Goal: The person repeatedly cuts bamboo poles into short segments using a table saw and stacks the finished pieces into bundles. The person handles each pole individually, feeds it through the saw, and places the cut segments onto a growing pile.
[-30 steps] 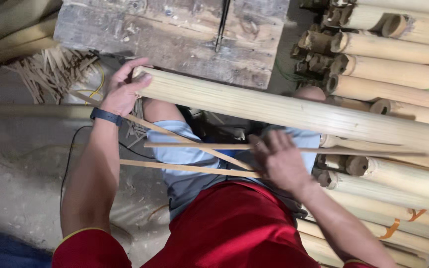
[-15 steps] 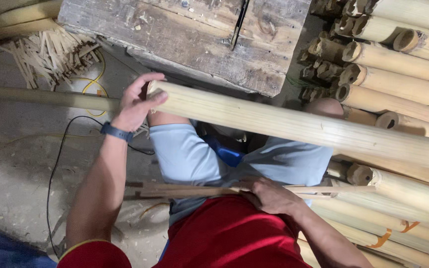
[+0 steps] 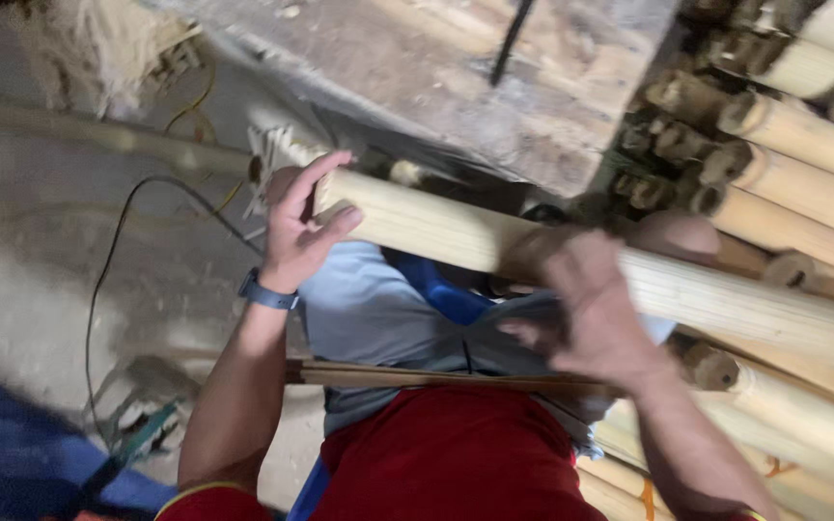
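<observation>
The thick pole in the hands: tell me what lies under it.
Under the pole show a grey-blue lap cloth, something blue and thin strips. The right hand covers what lies beneath it.

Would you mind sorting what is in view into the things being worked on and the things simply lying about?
In hand:
- thick bamboo pole, gripped at its end by the left hand, with the right hand on its middle
- thin strips lying across the lap

Lying about:
- stacked bamboo poles
- wooden block
- black cable
- pile of shavings
</observation>
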Available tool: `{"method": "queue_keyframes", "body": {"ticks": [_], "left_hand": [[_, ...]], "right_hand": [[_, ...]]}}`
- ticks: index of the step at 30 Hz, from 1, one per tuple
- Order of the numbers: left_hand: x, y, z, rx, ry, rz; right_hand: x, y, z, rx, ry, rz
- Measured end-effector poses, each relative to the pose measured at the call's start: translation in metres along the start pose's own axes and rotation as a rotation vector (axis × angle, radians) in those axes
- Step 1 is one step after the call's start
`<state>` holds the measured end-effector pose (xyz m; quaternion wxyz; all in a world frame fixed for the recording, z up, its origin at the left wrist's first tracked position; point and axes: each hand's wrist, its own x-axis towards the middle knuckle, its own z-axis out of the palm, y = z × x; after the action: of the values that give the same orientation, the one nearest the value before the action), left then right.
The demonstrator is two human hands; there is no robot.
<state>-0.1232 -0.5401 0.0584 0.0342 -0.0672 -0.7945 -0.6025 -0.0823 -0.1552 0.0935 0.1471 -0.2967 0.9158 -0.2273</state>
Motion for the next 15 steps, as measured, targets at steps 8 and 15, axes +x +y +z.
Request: {"method": "queue_keyframes", "body": {"ticks": [8,15], "left_hand": [[-0.089,0.016,-0.086,0.639,-0.345,-0.256],[-0.162,-0.023,-0.137,1.077,-0.524,-0.050]], "right_hand": [[0.053,0.076,0.003,-0.531,-0.337,0.235],[0.031,0.047,0.001,-0.255,-0.319,0.320]]}}
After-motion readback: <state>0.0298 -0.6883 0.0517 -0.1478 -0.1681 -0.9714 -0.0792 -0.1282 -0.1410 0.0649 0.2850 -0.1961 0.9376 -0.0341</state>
